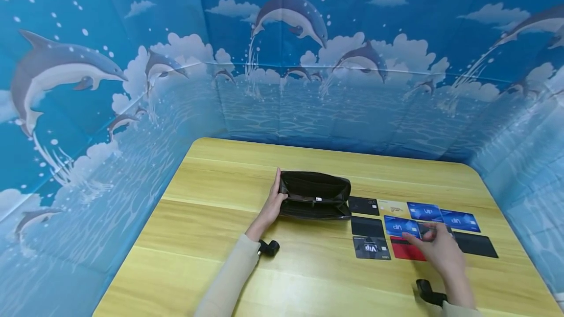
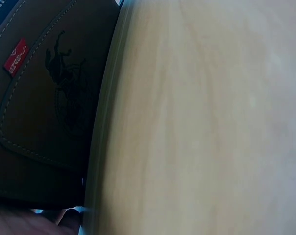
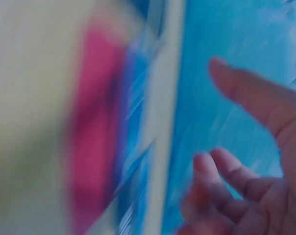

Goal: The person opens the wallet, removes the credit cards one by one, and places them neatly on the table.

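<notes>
A dark long wallet point(image 1: 314, 209) stands unzipped on the table, its inside showing in the head view. My left hand point(image 1: 274, 201) grips its left end, thumb at the front. The left wrist view shows the wallet's brown outer side point(image 2: 45, 112) with a stitched pocket and a small red tag point(image 2: 16, 57). Over the laid-out cards is my right hand point(image 1: 442, 253), thumb and fingers apart with nothing between them. Beneath it lie a red card point(image 1: 406, 249) and a dark card point(image 1: 424, 229), partly hidden. In the right wrist view the cards are blurred.
Right of the wallet, several cards lie in rows, including a yellow card point(image 1: 393, 208), a blue card point(image 1: 460, 220), a grey VIP card point(image 1: 371, 248) and a black card point(image 1: 476, 244). A dolphin-printed curtain point(image 1: 282, 101) hangs behind the wooden table point(image 1: 185, 238).
</notes>
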